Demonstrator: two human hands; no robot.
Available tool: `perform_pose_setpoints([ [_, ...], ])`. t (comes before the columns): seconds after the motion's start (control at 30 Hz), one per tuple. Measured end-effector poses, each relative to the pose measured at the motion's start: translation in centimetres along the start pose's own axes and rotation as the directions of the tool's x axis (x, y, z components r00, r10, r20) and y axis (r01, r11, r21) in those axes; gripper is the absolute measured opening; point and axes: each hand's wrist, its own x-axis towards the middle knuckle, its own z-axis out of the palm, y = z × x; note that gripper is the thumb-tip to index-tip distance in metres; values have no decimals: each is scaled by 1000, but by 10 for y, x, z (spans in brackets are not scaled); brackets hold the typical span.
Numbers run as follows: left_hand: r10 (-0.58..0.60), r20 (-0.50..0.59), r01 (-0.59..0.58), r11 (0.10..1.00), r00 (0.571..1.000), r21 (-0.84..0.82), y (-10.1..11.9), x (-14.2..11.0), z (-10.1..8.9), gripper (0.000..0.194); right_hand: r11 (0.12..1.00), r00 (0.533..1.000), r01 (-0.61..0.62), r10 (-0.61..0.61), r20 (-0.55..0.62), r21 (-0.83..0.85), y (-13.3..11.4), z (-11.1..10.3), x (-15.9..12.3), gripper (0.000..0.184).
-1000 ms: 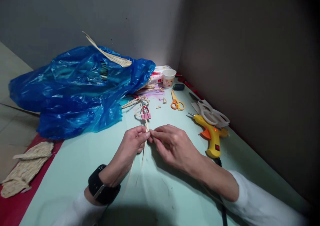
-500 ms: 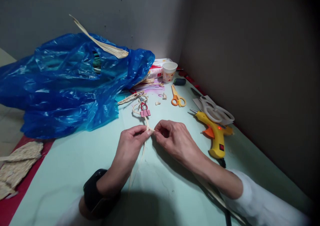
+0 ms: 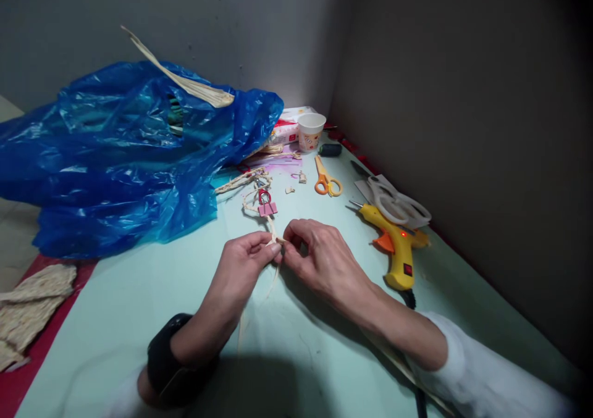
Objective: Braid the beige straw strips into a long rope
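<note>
Between my two hands is a narrow pale straw braid (image 3: 271, 225), its far end gripped by a pink binder clip (image 3: 267, 209) on the table. My left hand (image 3: 244, 263) pinches the braid between thumb and forefinger just below the clip. Close against it, my right hand (image 3: 319, 257) pinches a straw strand pulled out to the right side of the braid. Loose strand ends (image 3: 277, 279) hang down toward me beneath the fingers. Beyond the clip, a thin finished cord curls beside a red ring (image 3: 264, 196). My fingertips partly hide the weave.
A yellow glue gun (image 3: 396, 245) lies at the right, with white-handled scissors (image 3: 398, 202) behind it. Orange scissors (image 3: 327, 177), a paper cup (image 3: 310, 133) and a dark spool (image 3: 330, 150) stand farther back. A blue plastic bag (image 3: 130, 152) covers the left; woven straw pieces (image 3: 37, 307) lie near.
The view has shifted, bringing the glue gun slightly lower in the picture's right half. My right hand drew a strand out to the right and now holds it nearer the braid. Loose ends swung right.
</note>
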Motion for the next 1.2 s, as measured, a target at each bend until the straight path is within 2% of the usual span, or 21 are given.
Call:
perform_pose_setpoints([
  [0.17, -42, 16, 42, 999, 999, 0, 4, -3, -3, 20, 999, 999, -31, 31, 15, 14, 1, -4, -1, 11],
  [0.33, -10, -56, 11, 1000, 998, 23, 3, -3, -1, 19, 999, 1000, -12, 12, 8, -38, 0, -3, -1, 10],
  [0.47, 19, -59, -19, 1000, 998, 11, -1, -3, 1, 20, 969, 994, 90, -101, -35, -228, -7, 5, -6, 11],
  [0.6, 37, -40, -34, 997, 999, 64, 3, -6, 1, 31, 876, 959, 221, -275, -66, -429, -14, 17, -13, 13],
  [0.7, 61, 31, -62, 997, 998, 53, 6, -8, -1, 33, 843, 951, 238, -303, -60, -482, -16, 22, -15, 10],
  [0.83, 90, 73, -92, 996, 993, 19, 4, -8, -4, 37, 859, 967, 213, -252, -23, -465, -18, 22, -15, 7],
  [1.03, 31, 41, -31, 999, 999, 10, -2, -6, -5, 33, 883, 980, 200, -183, 81, -425, -21, 5, -16, 17],
  [1.13, 39, 8, -39, 999, 999, 16, 0, -8, -4, 34, 919, 982, 186, -160, 102, -346, -16, -3, -13, 19],
  [1.2, 36, 10, -35, 999, 999, -20, 2, -8, -3, 32, 961, 989, 144, -133, 61, -237, -11, -6, -10, 17],
])
